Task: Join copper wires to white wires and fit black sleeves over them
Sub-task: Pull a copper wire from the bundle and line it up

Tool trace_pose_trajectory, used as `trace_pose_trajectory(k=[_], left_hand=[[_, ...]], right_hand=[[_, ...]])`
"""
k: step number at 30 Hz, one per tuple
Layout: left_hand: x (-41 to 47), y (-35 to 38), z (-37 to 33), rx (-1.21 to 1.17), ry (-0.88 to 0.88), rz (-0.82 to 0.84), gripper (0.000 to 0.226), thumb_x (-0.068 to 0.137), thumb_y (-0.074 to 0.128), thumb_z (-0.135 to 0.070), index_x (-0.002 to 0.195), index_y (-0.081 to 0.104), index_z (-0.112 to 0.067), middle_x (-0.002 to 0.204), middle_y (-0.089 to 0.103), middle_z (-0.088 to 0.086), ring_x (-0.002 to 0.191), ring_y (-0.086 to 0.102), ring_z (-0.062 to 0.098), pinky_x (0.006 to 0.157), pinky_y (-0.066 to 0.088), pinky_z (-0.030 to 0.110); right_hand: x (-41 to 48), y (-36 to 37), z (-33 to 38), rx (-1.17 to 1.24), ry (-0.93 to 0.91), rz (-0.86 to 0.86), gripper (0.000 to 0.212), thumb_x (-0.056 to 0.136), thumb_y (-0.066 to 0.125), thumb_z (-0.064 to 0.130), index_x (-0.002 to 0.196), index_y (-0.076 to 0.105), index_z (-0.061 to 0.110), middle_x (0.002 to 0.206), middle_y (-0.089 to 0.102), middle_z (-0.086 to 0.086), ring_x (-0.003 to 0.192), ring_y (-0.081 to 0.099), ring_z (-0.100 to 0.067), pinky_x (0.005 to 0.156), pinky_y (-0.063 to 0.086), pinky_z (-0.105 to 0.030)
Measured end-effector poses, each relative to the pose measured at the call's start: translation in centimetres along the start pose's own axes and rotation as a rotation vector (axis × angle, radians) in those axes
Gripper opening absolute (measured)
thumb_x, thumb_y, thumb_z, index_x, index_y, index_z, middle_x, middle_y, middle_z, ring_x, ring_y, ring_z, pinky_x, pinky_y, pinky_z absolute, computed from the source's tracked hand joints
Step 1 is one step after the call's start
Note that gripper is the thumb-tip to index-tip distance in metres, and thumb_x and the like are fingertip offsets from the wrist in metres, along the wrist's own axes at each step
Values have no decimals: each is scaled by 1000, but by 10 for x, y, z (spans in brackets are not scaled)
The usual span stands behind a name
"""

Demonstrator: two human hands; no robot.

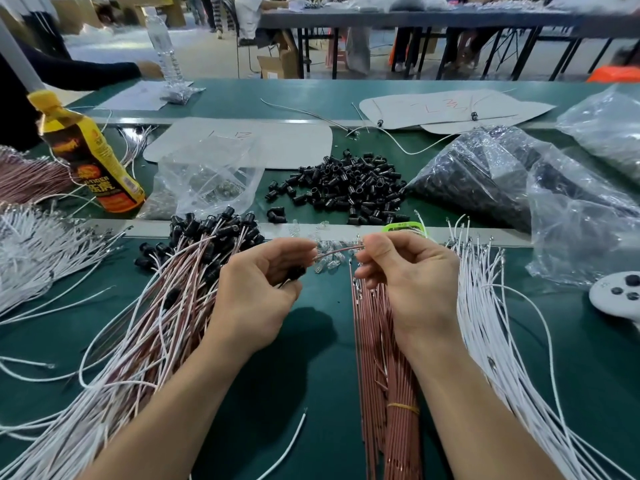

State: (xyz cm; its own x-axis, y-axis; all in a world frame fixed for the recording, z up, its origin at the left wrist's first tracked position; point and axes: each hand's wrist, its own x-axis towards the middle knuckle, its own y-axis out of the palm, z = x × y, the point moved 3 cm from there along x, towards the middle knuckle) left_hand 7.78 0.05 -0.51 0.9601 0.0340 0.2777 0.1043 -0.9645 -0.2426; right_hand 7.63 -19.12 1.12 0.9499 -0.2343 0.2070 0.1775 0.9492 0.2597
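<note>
Copper-pink thin wire [337, 251] is stretching across the gap between the two hands, just above the dark green bench top [311, 358]. The left hand [263, 289] is pinching one end of it with its fingertips while tucking a small black plastic sleeve [297, 273] under its curled fingers; the right hand [408, 282] is pinching the other end, its fingers curled in tight. Whether a white wire is already joined to this piece I cannot tell, as the fingers are hiding both ends. To the left a big heap of finished pink-and-white pairs [173, 306], many wearing black caps at their tips, is lying fanned out, so a good share of the work is looking done. Plenty is waiting: a rubber-banded bundle of copper-pink wires [384, 358] is lying beneath the right hand, loose white wires [491, 341] are spreading just beside it, and a pile of unused black sleeves [346, 188] is sitting beyond the hands. By my reading the job is standing somewhere around its middle.
</note>
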Motion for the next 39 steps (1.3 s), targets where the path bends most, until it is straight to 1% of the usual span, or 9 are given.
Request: trace_pose_trajectory(k=[5,8,16,23,28,32,35,37,39], left_hand=[[-4,-3,-2,297,-9,-133,43,76,84,-4,105,79,-34,88,74,-29,87,70,-12,86,52,9],[-6,-5,-2,357,-26,-195,31,74,89,-17,96,79,-37,79,71,-33,80,69,-14,82,56,14],[3,1,6,-21,-162,59,45,78,77,13,82,79,-31,88,80,-1,81,74,7,79,58,21],[2,6,6,-114,-156,118,49,80,72,19,79,80,-30,89,80,-1,81,73,6,77,57,18],[1,10,4,-185,-145,176,40,81,67,24,81,75,-16,99,80,-3,101,74,7,83,55,16],[2,7,5,-167,-131,173,45,78,71,22,77,79,-22,101,80,-8,106,73,7,88,53,14],[2,3,7,-77,-127,127,43,78,76,15,83,80,-27,100,79,-10,103,73,6,92,57,24],[0,1,9,42,-141,82,42,78,80,7,83,80,-35,94,79,-12,94,76,8,90,61,35],[-2,1,8,183,-140,55,40,79,82,-3,86,78,-42,85,78,-18,80,76,5,83,63,34]], right_hand=[[-2,4,3,20,-29,53,21,91,75,7,71,77,13,64,72,-11,48,65,-18,45,50,-24],[-3,4,4,28,-41,61,19,90,76,7,72,77,12,64,72,-11,48,65,-18,45,50,-24],[-3,3,7,214,43,98,9,73,80,20,71,77,11,64,71,-11,48,64,-18,44,49,-24],[-3,3,9,373,138,258,6,67,84,20,70,80,16,64,71,-6,50,62,-14,49,47,-22],[-4,4,9,413,174,282,9,65,81,21,71,81,15,64,72,-7,51,65,-15,51,51,-22],[-4,2,11,413,186,308,4,75,83,8,74,81,11,66,72,-10,55,67,-16,55,54,-22],[-2,0,10,306,147,277,17,80,67,2,75,81,10,67,73,-13,54,68,-20,52,55,-25],[-1,0,10,186,86,234,17,83,68,-1,75,80,8,66,72,-15,53,68,-22,49,55,-25],[0,0,6,109,55,172,22,88,69,-8,76,79,7,66,72,-16,52,68,-22,48,54,-25]])
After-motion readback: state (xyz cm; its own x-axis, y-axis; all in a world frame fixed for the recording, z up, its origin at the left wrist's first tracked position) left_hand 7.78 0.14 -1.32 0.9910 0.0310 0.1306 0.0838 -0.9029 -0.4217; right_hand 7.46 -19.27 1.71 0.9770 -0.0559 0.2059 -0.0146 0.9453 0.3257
